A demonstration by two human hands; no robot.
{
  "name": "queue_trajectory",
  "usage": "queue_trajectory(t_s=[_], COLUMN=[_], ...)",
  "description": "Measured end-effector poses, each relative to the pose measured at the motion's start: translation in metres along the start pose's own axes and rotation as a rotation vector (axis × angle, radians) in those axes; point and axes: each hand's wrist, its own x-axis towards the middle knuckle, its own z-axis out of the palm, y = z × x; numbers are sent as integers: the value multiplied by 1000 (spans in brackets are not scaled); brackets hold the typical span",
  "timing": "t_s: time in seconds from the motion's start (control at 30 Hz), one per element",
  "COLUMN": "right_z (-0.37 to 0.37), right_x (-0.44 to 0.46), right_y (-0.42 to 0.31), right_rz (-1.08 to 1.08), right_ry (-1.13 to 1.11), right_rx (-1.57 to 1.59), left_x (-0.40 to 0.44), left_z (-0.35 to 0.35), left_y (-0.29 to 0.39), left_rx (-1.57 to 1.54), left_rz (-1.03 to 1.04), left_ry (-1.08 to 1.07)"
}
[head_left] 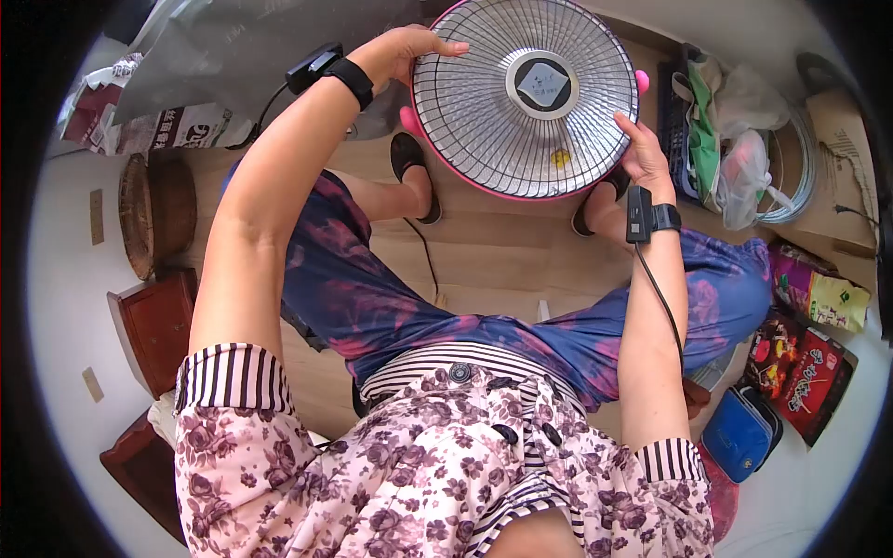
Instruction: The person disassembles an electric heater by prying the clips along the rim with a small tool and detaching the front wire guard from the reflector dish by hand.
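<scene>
A round dish-shaped electric heater (484, 102) is held up in front of me. It has a wire grille, a pink rim and a silver centre cap with a label. My left hand (416, 51) grips its upper left edge, thumb over the grille and the other fingers mostly hidden behind. At the lower right edge, my right hand (644, 153) holds the rim, fingertips on the front. Pink knobs stick out at both sides of the heater. Its back and any stand are hidden from this view.
A cable (425, 253) lies on the wooden floor between my legs. At right are a crate (677, 139) with bags, a coil of tubing (802, 172), a cardboard box (842, 139) and a blue case (741, 433). A round wooden block (139, 216) stands left.
</scene>
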Motion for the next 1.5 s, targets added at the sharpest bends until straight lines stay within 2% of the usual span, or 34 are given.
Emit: queue_trajectory(t_s=[0.3, 0.43, 0.57, 0.6, 0.7, 0.9, 1.07, 1.17, 1.3, 1.4, 1.5], right_z=[6, 10, -2, -8, -19, -26, -31, -37, -22, -20, -20], right_x=[-5, -10, -8, -4, -11, -7, -13, -3, -15, -13, -12], right_y=[-4, -10, -9, -6, -13, 3, 19, 28, 17, 19, 21], right_rz=[5, 28, 57, 55, 108, 160, 106, 111, 88, 56, 34], right_ry=[59, 9, -84, -82, -259, -36, -236, -264, -237, -270, -331], right_rx=[-20, -66, -47, 11, 323, 341, 373, 267, 346, 406, 455], left_x=[20, -6, 22, 28, 51, 50, 43, 52, 37, 29, 37], left_z=[-2, -3, -3, -3, -17, -21, -20, -25, -14, -11, -20], left_y=[-11, -3, -15, -16, -25, -20, -14, -16, -11, -6, -14], left_rx=[39, 120, 15, 30, 48, 65, 53, 15, 23, 69, -35], left_rz=[2, 57, 31, 13, -33, -67, -88, -122, -100, -95, -97], left_ry=[-13, -139, -159, -113, -16, -2, -46, -74, 6, -34, -141])
